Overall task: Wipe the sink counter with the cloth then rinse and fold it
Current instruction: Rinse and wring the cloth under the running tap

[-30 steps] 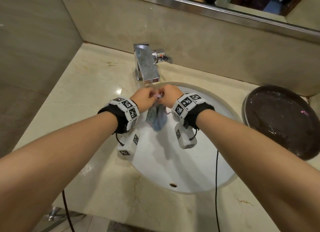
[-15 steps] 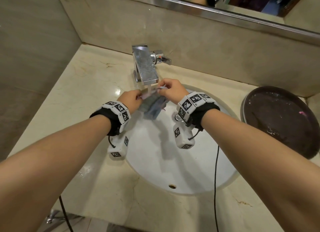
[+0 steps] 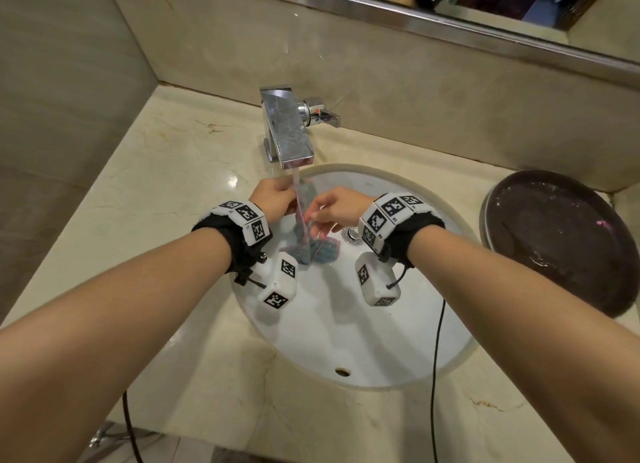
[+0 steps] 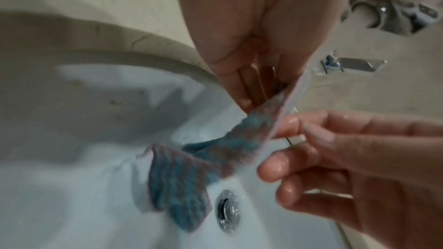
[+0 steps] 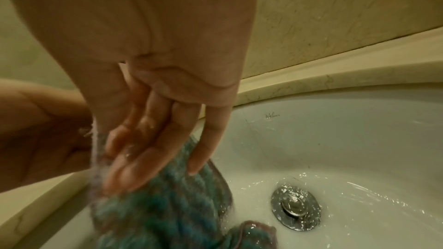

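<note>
A blue cloth with a pink edge hangs in the white sink under water running from the chrome faucet. My left hand pinches the cloth's upper edge just left of the stream. Lower on the same edge, my right hand pinches it with wet fingers. In the left wrist view the left hand and the right hand's fingers hold the pink edge, and the cloth trails into the basin. In the right wrist view the right hand lies against the cloth.
The chrome drain sits beside the cloth's lower end. A dark round tray lies on the marble counter to the right. The faucet handle points right. A mirror edge runs above, and a wall closes the left side.
My hands, which were bunched together on the cloth, have drawn apart. The cloth now hangs stretched under the stream with its lower end in the basin.
</note>
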Demonstrator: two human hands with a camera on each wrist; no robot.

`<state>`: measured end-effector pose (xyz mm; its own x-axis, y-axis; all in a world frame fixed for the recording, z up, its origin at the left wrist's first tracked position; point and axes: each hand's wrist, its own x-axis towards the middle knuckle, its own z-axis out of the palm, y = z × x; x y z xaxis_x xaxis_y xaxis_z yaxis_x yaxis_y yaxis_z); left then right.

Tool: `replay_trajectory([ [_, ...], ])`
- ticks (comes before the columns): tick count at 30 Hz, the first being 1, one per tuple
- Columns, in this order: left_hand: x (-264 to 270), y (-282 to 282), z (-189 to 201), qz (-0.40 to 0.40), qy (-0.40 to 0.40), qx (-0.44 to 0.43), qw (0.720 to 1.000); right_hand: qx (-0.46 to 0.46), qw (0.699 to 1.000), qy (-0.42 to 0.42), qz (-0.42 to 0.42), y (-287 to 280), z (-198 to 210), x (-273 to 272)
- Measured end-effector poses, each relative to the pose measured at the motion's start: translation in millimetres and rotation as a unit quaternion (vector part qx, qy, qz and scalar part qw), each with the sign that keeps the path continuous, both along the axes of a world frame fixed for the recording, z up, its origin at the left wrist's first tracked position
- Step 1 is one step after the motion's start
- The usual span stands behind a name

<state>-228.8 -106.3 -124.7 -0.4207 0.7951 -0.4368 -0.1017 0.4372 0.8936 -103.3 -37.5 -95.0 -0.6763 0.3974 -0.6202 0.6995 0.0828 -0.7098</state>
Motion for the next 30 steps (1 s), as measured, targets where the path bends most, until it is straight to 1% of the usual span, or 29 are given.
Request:
replay_trajectory([
  [1, -1.1, 0.1, -0.2, -0.001, -0.020, 0.000, 1.000, 0.036, 0.999, -0.011, -0.016, 2.4, -0.4, -0.6],
  [3, -4.4, -0.8, 0.0, -0.006, -0.054, 0.002, 0.999, 0.126, 0.989, -0.010, -0.075, 9.0, -4.2, -2.7],
  [4, -6.0, -1.3, 0.3, -0.010, -0.066, 0.002, 0.998, 0.161, 0.982, -0.008, -0.093, 11.9, -4.8, -4.0],
  [5, -7.9, -1.4, -0.5, -0.012, -0.077, 0.004, 0.997, 0.177, 0.980, -0.007, -0.092, 13.5, -4.8, -5.1],
  [8, -11.5, -3.2, 0.4, -0.010, -0.109, 0.016, 0.994, 0.143, 0.989, -0.022, -0.028, 7.1, -5.5, -10.7],
  [10, -14.4, -5.6, 0.5, -0.025, -0.119, 0.017, 0.992, 0.143, 0.989, -0.046, -0.005, 2.7, -9.7, -13.8],
  [11, -16.0, -7.5, -0.1, -0.037, -0.120, 0.016, 0.992, 0.154, 0.987, -0.052, -0.008, 2.0, -11.0, -15.0],
  [13, -20.1, -11.1, 0.3, -0.053, -0.117, 0.011, 0.992, 0.154, 0.986, -0.056, -0.039, 4.9, -10.5, -16.5],
  [16, -26.4, -14.9, 2.9, -0.052, -0.115, 0.000, 0.992, 0.135, 0.988, -0.041, -0.065, 10.9, -5.4, -18.7],
  [20, -28.8, -15.3, 7.9, -0.025, -0.167, 0.004, 0.986, 0.131, 0.989, -0.002, -0.076, 12.2, -0.3, -22.1],
  [22, -24.8, -14.3, 13.7, -0.043, -0.140, -0.010, 0.989, 0.130, 0.988, 0.013, -0.082, 11.0, -1.6, -22.9],
  [25, -20.5, -10.5, 13.9, -0.070, -0.069, -0.045, 0.994, 0.128, 0.988, 0.032, -0.084, 6.4, -4.3, -23.7],
  [28, -19.7, -5.9, 10.5, -0.059, 0.017, -0.064, 0.996, 0.144, 0.987, 0.024, -0.070, 6.5, -8.8, -21.4],
  [30, -21.8, -3.9, 13.4, -0.040, 0.048, -0.060, 0.996, 0.137, 0.990, 0.003, -0.037, 9.5, -8.5, -18.2],
])
